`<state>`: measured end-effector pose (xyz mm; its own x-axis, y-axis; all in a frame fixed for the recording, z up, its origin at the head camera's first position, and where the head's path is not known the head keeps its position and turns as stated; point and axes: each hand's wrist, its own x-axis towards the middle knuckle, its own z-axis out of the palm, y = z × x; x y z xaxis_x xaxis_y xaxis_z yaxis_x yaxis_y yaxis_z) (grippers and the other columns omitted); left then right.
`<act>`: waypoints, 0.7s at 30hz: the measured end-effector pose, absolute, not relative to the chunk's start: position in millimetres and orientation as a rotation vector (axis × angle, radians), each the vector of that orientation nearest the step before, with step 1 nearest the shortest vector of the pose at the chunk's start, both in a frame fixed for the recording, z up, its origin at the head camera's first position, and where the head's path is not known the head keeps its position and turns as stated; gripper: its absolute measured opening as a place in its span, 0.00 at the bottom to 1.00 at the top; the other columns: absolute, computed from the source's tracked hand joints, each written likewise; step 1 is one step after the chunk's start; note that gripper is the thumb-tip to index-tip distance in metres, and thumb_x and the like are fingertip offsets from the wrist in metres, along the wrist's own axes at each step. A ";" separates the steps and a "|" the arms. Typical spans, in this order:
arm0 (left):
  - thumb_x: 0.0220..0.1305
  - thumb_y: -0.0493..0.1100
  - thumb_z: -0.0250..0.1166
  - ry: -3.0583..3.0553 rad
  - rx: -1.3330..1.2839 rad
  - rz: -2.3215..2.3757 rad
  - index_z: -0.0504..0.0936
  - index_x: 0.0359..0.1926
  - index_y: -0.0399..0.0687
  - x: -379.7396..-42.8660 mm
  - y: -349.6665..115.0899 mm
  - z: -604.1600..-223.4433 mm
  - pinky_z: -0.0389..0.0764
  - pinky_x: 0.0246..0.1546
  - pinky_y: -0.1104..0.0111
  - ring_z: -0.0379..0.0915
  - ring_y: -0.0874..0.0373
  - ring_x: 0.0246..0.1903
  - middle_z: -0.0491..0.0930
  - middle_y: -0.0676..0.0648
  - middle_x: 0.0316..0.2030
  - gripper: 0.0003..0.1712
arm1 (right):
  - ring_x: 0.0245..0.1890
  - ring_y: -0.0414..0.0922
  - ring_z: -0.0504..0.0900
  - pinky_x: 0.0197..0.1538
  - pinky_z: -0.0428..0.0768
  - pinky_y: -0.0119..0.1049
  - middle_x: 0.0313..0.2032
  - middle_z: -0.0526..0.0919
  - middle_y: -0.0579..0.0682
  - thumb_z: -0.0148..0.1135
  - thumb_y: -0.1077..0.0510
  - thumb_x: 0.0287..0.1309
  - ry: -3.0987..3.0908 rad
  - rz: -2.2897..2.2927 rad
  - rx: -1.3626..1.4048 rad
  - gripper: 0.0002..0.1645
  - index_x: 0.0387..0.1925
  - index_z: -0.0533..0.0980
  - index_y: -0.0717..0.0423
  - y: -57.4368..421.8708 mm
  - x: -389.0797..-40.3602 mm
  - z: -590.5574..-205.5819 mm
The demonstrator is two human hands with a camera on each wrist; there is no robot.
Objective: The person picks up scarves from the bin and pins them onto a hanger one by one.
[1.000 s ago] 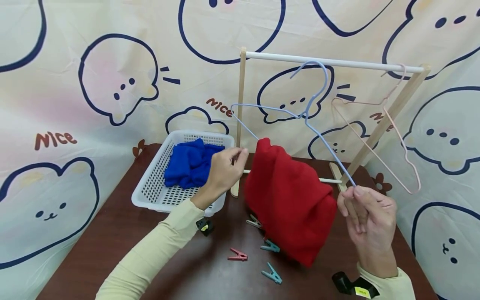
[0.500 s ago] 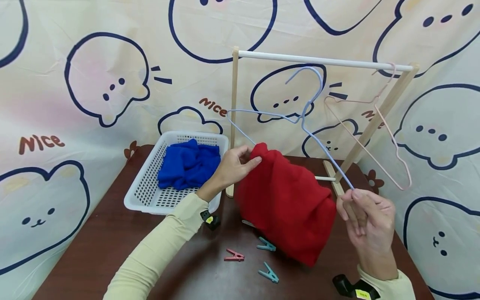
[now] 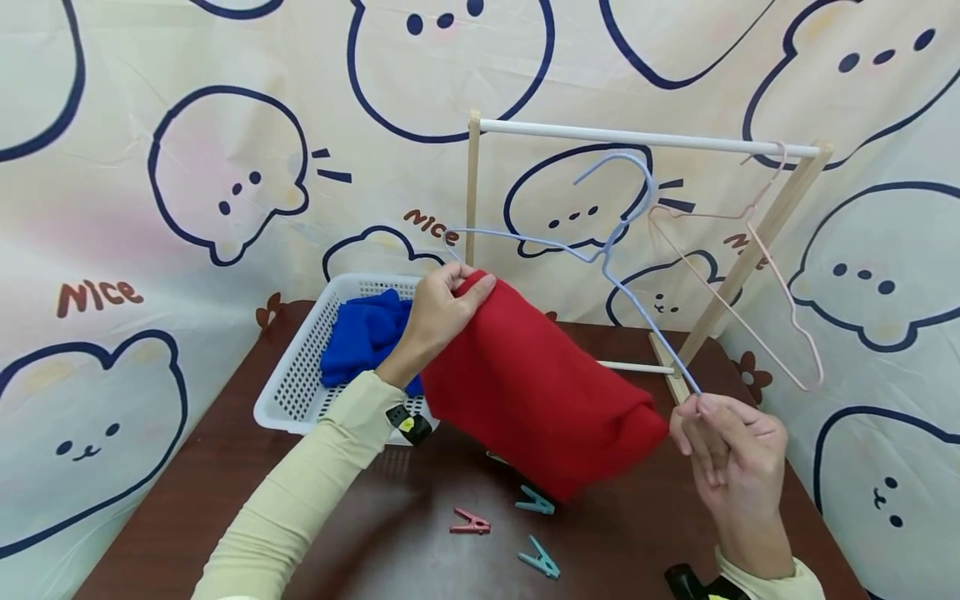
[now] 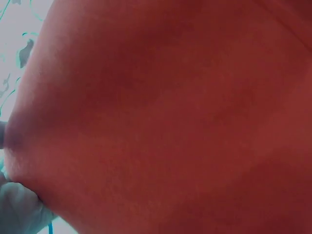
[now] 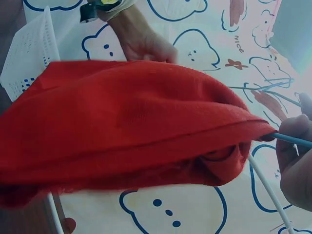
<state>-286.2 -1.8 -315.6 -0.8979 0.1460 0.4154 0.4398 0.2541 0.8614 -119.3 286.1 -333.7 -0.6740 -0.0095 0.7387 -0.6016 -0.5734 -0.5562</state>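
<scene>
My left hand (image 3: pixel 435 312) pinches the upper left corner of a red cloth (image 3: pixel 532 383) between thumb and fingers, by the left end of a blue hanger (image 3: pixel 639 307). The cloth hangs in the air, draped over the hanger's lower part and hiding much of it. My right hand (image 3: pixel 738 467) pinches the hanger's right end, where a corner of cloth meets the rod in the right wrist view. The hanger's hook is up and free. Red cloth (image 4: pixel 170 117) fills nearly all of the left wrist view and hides most of the hand there.
A wooden rack with a white top bar (image 3: pixel 637 135) stands behind, with a pink hanger (image 3: pixel 787 296) on its right end. At left is a white basket (image 3: pixel 288 400) holding blue cloth (image 3: pixel 363 333). A pink clothespin (image 3: pixel 471 522) and several others lie on the dark table (image 3: pixel 420 567).
My left hand has gone from beside the red cloth to gripping its upper left corner, drawing it left and up along the hanger. The cloth is spread wider. My right hand keeps its hold.
</scene>
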 end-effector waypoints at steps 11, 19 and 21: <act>0.56 0.57 0.64 -2.498 -0.219 -1.754 0.78 0.43 0.50 -289.9 -26.5 -283.4 0.79 0.41 0.63 0.75 0.54 0.41 0.79 0.46 0.41 0.20 | 0.04 0.43 0.60 0.16 0.57 0.37 0.06 0.61 0.54 0.22 0.76 0.62 -1.161 2.302 1.052 0.27 0.34 0.72 0.86 290.3 -118.2 -339.4; 0.60 0.48 0.61 -2.505 -0.165 -1.926 0.83 0.42 0.45 -297.1 -46.3 -278.3 0.68 0.51 0.58 0.67 0.55 0.49 0.76 0.48 0.45 0.14 | 0.04 0.43 0.60 0.16 0.56 0.38 0.06 0.61 0.54 0.21 0.76 0.62 -1.128 2.314 1.031 0.28 0.34 0.72 0.86 295.9 -116.7 -343.8; 0.60 0.47 0.62 -2.482 -0.171 -1.902 0.82 0.42 0.44 -297.2 -47.3 -281.7 0.70 0.49 0.61 0.68 0.55 0.47 0.77 0.46 0.44 0.13 | 0.04 0.43 0.60 0.16 0.56 0.37 0.06 0.61 0.54 0.21 0.76 0.62 -1.125 2.319 1.037 0.28 0.34 0.72 0.86 295.2 -116.6 -344.7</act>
